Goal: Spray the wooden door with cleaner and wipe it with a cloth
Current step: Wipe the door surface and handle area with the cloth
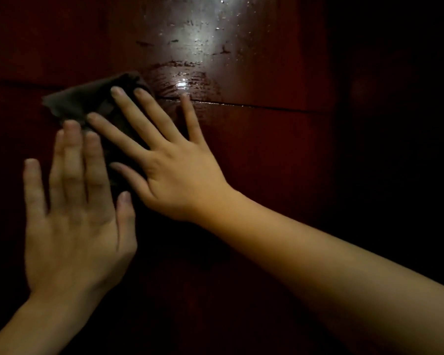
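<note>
Dark cloth (87,103) flat against red-brown wooden door (267,155), left of centre, at a horizontal panel seam. Pinned under right hand (174,172), fingers (128,111) splayed, released, not clenched. Left hand (72,221) just beside, lower left, fingers extended, tips touching cloth edge. Wet streaks and droplets (203,44) above right, glinting.

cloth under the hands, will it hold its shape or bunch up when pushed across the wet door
The cloth looks thin and limp, with a rumpled edge, so it would probably bunch unless pressed flat. The right hand lies spread open on it, which likely keeps it flat. The door shines with droplets and streaks, so the cloth should slide fairly easily.
</note>
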Available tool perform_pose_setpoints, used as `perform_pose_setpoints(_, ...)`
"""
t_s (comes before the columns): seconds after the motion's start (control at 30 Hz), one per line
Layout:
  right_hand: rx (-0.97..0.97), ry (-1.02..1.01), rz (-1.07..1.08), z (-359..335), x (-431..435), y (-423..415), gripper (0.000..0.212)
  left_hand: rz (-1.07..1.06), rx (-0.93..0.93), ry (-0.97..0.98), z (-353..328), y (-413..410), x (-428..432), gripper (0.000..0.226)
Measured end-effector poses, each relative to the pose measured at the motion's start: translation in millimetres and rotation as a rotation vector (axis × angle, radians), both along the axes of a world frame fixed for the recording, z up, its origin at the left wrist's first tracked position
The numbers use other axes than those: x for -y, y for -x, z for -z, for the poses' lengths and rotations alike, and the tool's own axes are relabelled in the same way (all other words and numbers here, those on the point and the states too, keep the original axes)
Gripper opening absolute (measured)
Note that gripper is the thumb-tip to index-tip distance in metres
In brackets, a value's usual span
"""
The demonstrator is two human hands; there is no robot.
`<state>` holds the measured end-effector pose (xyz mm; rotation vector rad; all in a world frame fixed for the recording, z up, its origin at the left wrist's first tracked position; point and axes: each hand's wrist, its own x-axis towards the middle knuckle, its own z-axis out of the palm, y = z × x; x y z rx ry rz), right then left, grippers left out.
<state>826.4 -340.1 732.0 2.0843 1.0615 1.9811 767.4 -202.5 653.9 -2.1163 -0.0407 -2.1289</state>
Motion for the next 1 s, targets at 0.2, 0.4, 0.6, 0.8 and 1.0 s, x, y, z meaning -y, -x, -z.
perform_pose_setpoints(0.2, -0.304, -0.373, 0.018, 6.2, 114.1, -80.2, 0.067, -0.129, -0.120, -0.128, -19.5, -6.6, 42.1, 0.075)
perform_pose_setpoints(0.4, -0.533, -0.635, 0.097, 52.8, 193.4, -118.5, 0.069, -0.184, -0.252, -0.181, -37.2, -50.2, 100.4, 0.070)
perform_pose_setpoints(0.6, -0.482, -0.276, 0.028, 163.3, 158.4, -87.2, 0.072, -0.203, -0.305, -0.241, 0.0, -58.2, 105.7, 0.068)
perform_pose_setpoints(0.8, -0.427, -0.393, -0.007, 101.6, 163.4, -101.5, 0.067, -0.147, -0.305, -0.230, 3.1, -56.3, 108.0, 0.066)
perform_pose_setpoints(1.0, -0.365, -0.581, -0.118, 85.3, 164.0, -117.3, 0.063, -0.083, -0.340, -0.144, 5.6, -53.9, 110.2, 0.062)
